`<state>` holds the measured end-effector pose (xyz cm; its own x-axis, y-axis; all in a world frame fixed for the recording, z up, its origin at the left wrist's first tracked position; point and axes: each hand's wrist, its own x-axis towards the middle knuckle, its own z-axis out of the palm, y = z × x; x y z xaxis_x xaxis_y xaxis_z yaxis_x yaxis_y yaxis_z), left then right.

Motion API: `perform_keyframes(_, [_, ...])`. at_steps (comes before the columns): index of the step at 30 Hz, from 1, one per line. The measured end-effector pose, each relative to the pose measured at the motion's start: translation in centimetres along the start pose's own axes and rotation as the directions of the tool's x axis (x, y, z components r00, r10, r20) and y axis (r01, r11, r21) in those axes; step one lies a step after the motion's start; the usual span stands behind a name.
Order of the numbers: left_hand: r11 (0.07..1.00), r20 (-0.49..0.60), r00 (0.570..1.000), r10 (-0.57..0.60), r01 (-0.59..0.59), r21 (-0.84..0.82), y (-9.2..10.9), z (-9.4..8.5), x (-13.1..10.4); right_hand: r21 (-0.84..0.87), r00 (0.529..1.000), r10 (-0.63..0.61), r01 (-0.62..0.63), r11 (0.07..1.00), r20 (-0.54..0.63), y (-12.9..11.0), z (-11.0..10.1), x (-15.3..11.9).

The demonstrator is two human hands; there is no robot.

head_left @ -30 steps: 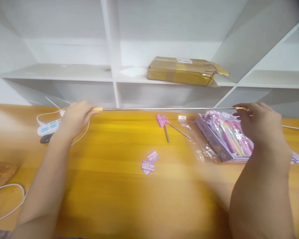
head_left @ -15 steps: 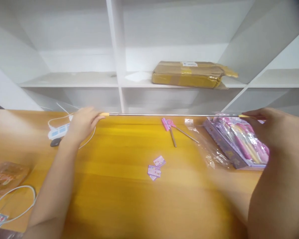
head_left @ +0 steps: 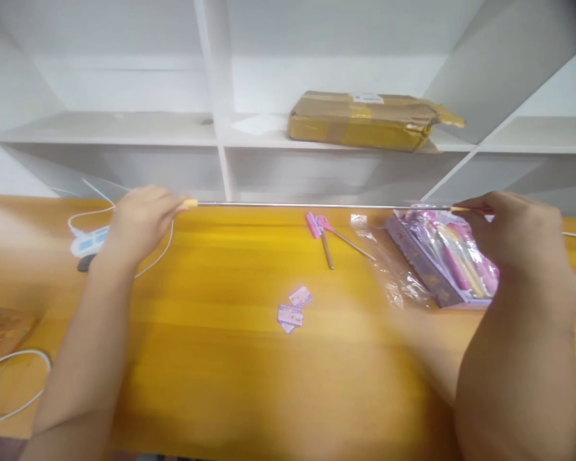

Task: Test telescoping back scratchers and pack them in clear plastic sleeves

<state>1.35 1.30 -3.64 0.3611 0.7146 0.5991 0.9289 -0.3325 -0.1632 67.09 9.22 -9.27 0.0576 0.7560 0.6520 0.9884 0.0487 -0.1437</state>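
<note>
A thin silver telescopic rod [head_left: 317, 205] with yellow ends stretches level across the view, above the back of the table. My left hand [head_left: 144, 221] is closed on its left yellow end. At the other end, my right hand [head_left: 513, 224] pinches the yellow tip between thumb and fingers. Below the rod lie a pink-headed stick [head_left: 327, 246] and a second pink stick with a claw-like head [head_left: 348, 238], both with metal shafts. Beneath my right hand sits a purple box [head_left: 429, 269] filled with plastic-wrapped pink and yellow pieces, partly hidden by my arm.
Small purple cards [head_left: 290, 315] lie mid-table. Clear plastic wrapping [head_left: 393, 282] rests beside the box. A power strip [head_left: 89, 242], white cable [head_left: 43, 390] and orange packet [head_left: 2, 330] are at left. A taped cardboard box [head_left: 365, 121] stands on the white shelf [head_left: 139, 131].
The view has shifted slightly, so everything appears a little higher and further left. Both hands keep their hold on the rod, which stays extended.
</note>
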Motion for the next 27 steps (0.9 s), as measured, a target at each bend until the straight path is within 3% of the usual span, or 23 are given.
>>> perform_keyframes(6, [0.999,0.001,1.0,-0.011,0.011,-0.031,0.5,0.1,0.0,-0.01,0.999,0.032,-0.033,0.999,-0.022,-0.1,0.3,0.1])
perform_keyframes(17, [0.994,-0.03,0.998,0.061,-0.063,-0.087,0.9,0.5,0.0,-0.003,0.998,-0.019,0.019,1.0,-0.052,-0.7,1.1,0.3])
perform_keyframes(19, [0.99,-0.037,0.996,0.086,-0.09,-0.104,1.8,0.6,0.1,0.041,0.994,-0.086,0.088,0.995,-0.062,-2.3,1.0,0.3])
perform_keyframes(22, [0.984,-0.028,0.993,0.115,-0.118,-0.134,4.2,1.3,0.2,0.145,0.973,-0.228,0.231,0.962,-0.038,-6.7,0.6,-0.1])
perform_keyframes(24, [0.979,-0.023,0.991,0.13,-0.132,-0.155,6.2,2.1,0.1,0.205,0.936,-0.348,0.352,0.913,-0.058,-10.6,0.4,-0.7])
perform_keyframes(27, [0.975,-0.01,0.989,0.145,-0.145,-0.166,9.0,3.4,-0.2,0.255,0.861,-0.509,0.491,0.833,0.004,-16.1,0.9,-2.3])
